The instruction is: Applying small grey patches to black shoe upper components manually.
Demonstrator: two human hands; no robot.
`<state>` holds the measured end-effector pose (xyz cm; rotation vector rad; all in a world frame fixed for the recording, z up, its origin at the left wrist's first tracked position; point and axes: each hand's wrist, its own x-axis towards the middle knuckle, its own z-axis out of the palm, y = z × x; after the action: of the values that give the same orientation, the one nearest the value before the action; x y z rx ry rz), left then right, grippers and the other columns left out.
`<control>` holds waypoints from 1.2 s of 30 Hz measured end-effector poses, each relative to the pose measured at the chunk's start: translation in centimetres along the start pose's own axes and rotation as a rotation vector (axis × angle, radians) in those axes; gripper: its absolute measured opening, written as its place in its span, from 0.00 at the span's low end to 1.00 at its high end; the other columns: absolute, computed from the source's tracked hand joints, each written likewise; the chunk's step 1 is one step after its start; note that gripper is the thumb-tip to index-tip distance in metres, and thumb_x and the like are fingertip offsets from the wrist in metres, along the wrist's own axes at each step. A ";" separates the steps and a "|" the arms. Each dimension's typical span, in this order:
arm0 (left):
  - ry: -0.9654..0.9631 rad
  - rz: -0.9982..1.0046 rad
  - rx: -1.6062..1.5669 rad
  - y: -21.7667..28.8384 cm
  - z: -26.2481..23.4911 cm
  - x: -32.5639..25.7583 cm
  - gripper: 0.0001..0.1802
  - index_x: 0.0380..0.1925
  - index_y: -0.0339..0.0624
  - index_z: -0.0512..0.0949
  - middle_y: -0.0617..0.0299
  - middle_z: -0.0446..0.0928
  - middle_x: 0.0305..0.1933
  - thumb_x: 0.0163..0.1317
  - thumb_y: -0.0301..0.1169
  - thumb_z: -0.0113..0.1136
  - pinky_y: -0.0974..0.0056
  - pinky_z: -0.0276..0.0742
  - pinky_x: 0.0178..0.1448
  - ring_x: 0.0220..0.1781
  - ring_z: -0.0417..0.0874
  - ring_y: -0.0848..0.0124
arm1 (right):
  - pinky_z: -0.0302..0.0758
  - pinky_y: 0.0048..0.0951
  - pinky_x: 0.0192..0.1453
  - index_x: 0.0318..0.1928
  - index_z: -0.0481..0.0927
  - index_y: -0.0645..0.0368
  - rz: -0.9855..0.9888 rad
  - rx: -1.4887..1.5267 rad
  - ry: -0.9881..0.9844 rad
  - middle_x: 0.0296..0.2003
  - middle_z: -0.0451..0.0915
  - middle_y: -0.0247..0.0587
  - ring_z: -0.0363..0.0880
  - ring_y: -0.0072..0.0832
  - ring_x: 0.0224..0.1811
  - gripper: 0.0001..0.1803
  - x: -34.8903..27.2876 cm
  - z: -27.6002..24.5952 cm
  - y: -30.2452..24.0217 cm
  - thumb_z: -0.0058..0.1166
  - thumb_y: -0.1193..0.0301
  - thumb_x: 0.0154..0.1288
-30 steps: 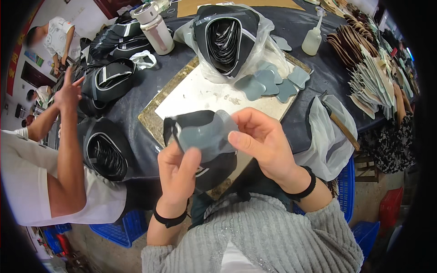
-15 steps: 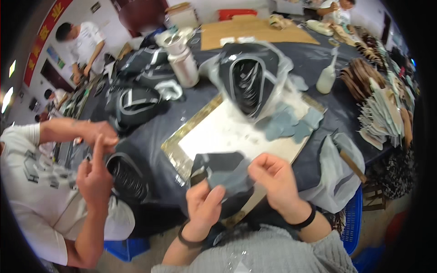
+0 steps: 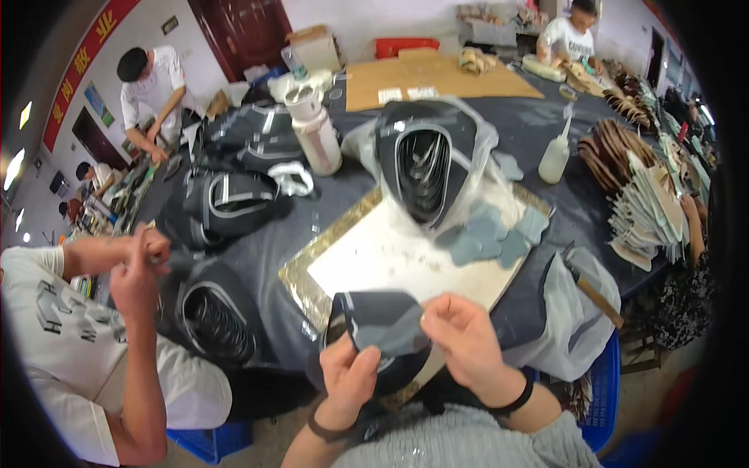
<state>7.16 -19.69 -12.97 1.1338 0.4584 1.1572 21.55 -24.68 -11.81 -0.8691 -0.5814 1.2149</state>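
Observation:
Before me, over the near edge of the board, a black shoe-upper piece [image 3: 373, 304] is stretched between my hands, with a smooth grey patch [image 3: 396, 335] lying across its lower right part. My left hand [image 3: 349, 374] grips the piece's lower left edge, thumb on top. At the patch's right corner my right hand [image 3: 468, 335] pinches with thumb and fingertips. More black upper material shows beneath. Several loose grey patches [image 3: 480, 238] lie on the white board [image 3: 355, 257], beside a stack of black uppers [image 3: 429, 117] in clear plastic.
A co-worker's hands [image 3: 140, 261] are close at the left, by black uppers [image 3: 211, 312]. A white container [image 3: 318, 144] and squeeze bottle [image 3: 555, 160] stand farther back. At right are a wooden-handled tool [image 3: 601, 300] on plastic, fanned pieces [image 3: 644, 207] and a blue basket [image 3: 607, 390].
My right hand stays at the grey patch, which now lies flatter along the black piece. The co-worker's hands have moved left and down. The whole view has shifted slightly.

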 end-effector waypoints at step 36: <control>0.031 -0.052 -0.273 0.5 0.2 1.7 0.17 0.50 0.30 0.69 0.54 0.74 0.49 0.62 0.28 0.50 0.60 0.68 0.57 0.51 0.75 0.66 | 0.64 0.16 0.37 0.54 0.63 0.63 -0.436 -0.359 0.095 0.27 0.71 0.30 0.66 0.13 0.30 0.17 1.4 1.0 -0.9 0.44 0.78 0.65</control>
<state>7.72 -18.29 -12.09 0.8638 0.3397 1.1544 21.67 -23.16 -10.61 -1.0273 -0.8764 0.6798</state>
